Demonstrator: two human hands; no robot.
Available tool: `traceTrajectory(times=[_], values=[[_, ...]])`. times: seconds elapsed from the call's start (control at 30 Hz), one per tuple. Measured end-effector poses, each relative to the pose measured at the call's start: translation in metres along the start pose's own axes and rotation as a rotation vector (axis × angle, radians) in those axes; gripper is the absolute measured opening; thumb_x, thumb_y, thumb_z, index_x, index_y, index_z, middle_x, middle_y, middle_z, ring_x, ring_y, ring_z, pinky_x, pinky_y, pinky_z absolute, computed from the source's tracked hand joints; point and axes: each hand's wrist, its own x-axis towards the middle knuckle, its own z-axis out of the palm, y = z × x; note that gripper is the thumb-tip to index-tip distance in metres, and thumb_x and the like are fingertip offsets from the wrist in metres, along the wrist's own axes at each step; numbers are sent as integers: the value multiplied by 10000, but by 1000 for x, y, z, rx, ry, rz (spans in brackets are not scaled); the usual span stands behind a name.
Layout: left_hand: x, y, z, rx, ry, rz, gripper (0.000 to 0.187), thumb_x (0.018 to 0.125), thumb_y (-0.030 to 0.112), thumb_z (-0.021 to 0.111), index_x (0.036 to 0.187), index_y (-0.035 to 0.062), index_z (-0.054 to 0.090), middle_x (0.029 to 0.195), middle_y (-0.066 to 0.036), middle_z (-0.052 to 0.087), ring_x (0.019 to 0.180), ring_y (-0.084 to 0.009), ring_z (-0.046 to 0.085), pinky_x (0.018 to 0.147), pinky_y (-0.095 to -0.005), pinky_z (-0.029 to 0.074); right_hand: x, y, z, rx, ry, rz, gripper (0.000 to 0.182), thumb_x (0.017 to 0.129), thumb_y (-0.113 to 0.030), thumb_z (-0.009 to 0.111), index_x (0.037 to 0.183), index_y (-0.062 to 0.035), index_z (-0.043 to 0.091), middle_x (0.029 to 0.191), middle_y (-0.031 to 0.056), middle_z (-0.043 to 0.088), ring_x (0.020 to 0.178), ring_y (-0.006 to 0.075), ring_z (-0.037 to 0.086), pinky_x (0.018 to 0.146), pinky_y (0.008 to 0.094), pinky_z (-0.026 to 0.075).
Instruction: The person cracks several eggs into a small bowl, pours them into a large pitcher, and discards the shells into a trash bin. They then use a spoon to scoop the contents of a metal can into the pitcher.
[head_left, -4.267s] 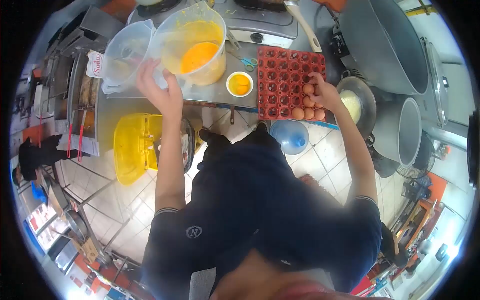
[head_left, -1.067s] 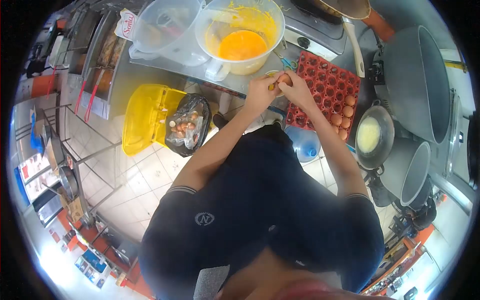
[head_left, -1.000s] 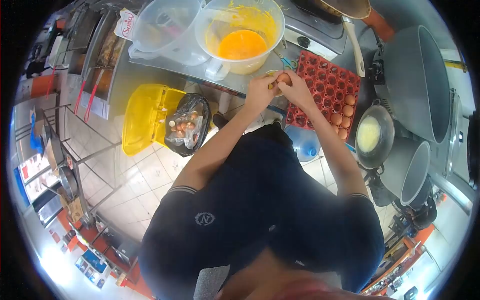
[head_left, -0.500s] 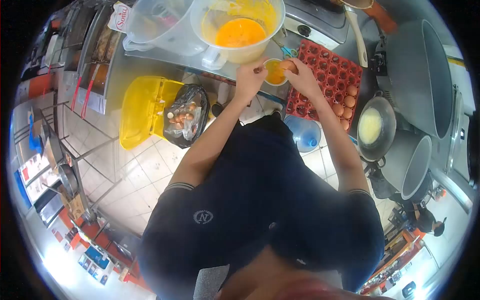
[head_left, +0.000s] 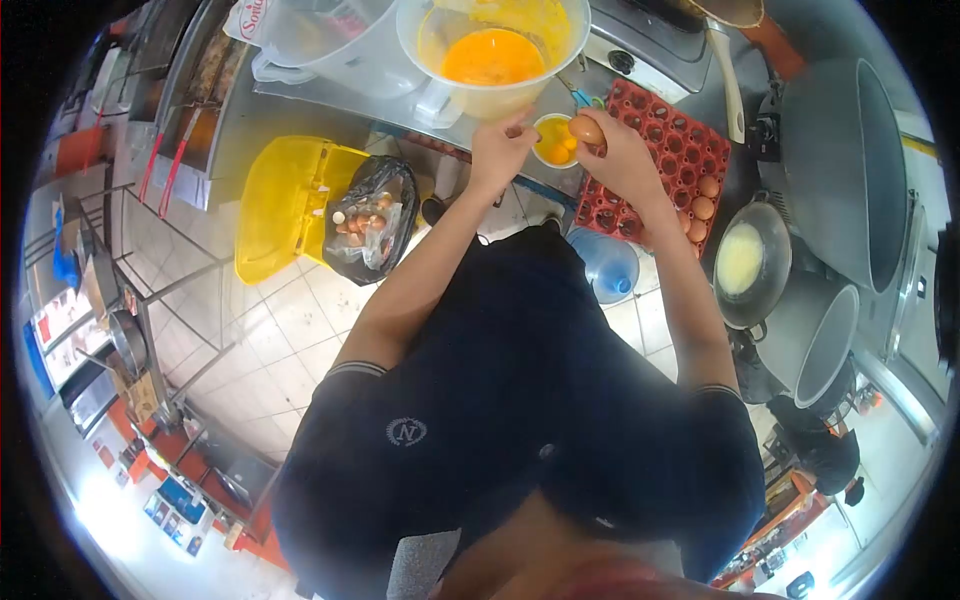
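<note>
My right hand (head_left: 627, 163) grips a brown egg (head_left: 587, 129) over the right rim of a small white bowl (head_left: 556, 165). Yellow egg yolks (head_left: 562, 143) lie in that bowl. To the bowl's left, my left hand (head_left: 500, 152) has its fingers curled together; what they hold, if anything, I cannot make out. Under my right forearm is a red egg tray (head_left: 690, 150), with several brown eggs (head_left: 702, 208) at its right end. Behind the bowl stands a big translucent jug (head_left: 437, 105) with orange-yellow liquid egg (head_left: 492, 57) in it.
Another clear jug (head_left: 370, 65) stands left of the egg jug. Blue-handled scissors (head_left: 584, 97) lie behind the bowl. A frying pan (head_left: 740, 262) and large pots (head_left: 830, 150) are at the right. A yellow bin (head_left: 280, 210) with eggshells in a black bag is below left.
My right hand has moved slightly right with the egg, and my left hand has drawn back from the bowl's edge. More distinct yolks now show in the bowl. The view has shifted slightly.
</note>
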Motion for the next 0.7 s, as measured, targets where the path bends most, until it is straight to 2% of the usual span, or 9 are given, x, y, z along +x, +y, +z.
traceTrajectory(times=[0.07, 0.17, 0.4, 0.5, 0.53, 0.57, 0.6, 0.67, 0.7], values=[[-2, 4, -2, -14, -3, -28, 437, 825, 118, 695, 1254, 37, 708, 748, -107, 727, 652, -103, 639, 642, -283, 508, -1, 3, 6, -68, 86, -58, 427, 820, -178, 700, 1231, -88, 625, 1014, 191, 693, 900, 386, 684, 796, 452, 552], [-5, -3, 0, -3, -17, -43, 445, 823, 117, 694, 1262, 43, 705, 734, -101, 721, 644, -99, 633, 637, -281, 506, -3, -5, 3, -198, 34, -42, 452, 818, -187, 715, 1252, -106, 617, 1031, 195, 683, 901, 391, 685, 792, 466, 554], [-4, -10, -1, 8, -5, -19, 446, 816, 125, 700, 1258, 65, 712, 702, -89, 702, 619, -94, 619, 627, -281, 501, 1, -4, 3, -149, 35, -43, 496, 811, -192, 726, 1282, -98, 598, 1042, 192, 683, 918, 385, 687, 808, 464, 558], [-4, -9, -4, -6, -23, -65, 434, 829, 131, 693, 1259, 73, 715, 716, -78, 711, 628, -86, 622, 631, -279, 502, 5, 7, -2, -132, 77, -134, 500, 827, -210, 735, 1289, -82, 592, 1046, 195, 684, 919, 351, 711, 782, 435, 570], [-5, -7, -5, -10, -19, -67, 434, 829, 131, 693, 1259, 73, 715, 716, -78, 711, 628, -86, 622, 631, -279, 502, 4, 3, -5, -15, 50, -8, 483, 856, -219, 728, 1288, -63, 578, 1027, 181, 687, 853, 307, 709, 728, 407, 567], [-6, -5, -7, -57, -15, -90, 443, 850, 105, 667, 1289, 43, 692, 749, -39, 709, 611, -52, 555, 591, -243, 461, 3, 1, -7, 102, 21, 120, 468, 886, -228, 720, 1288, -45, 565, 1009, 167, 690, 786, 262, 707, 674, 378, 564], [-8, -3, -9, -104, -10, -111, 452, 872, 80, 642, 1318, 13, 670, 781, 0, 706, 595, -17, 488, 551, -207, 419, 3, 10, -6, 100, 16, 118, 468, 886, -228, 720, 1288, -45, 565, 1009, 167, 690, 786, 262, 707, 674, 378, 564], [-11, 2, -15, -172, -10, -164, 455, 888, 79, 634, 1334, -9, 648, 797, -6, 709, 596, -14, 477, 548, -200, 415, 3, 34, -3, 631, -15, 414, 405, 954, -224, 669, 1282, -30, 532, 973, 111, 675, 664, 156, 628, 586, 324, 520], [-13, 3, -19, -236, -13, -215, 459, 903, 77, 626, 1350, -32, 626, 813, -12, 711, 598, -11, 465, 546, -193, 411, 3, 17, -7, 772, -10, 496, 360, 1009, -258, 611, 1271, -31, 513, 957, 73, 648, 617, 92, 539, 520, 268, 458]])
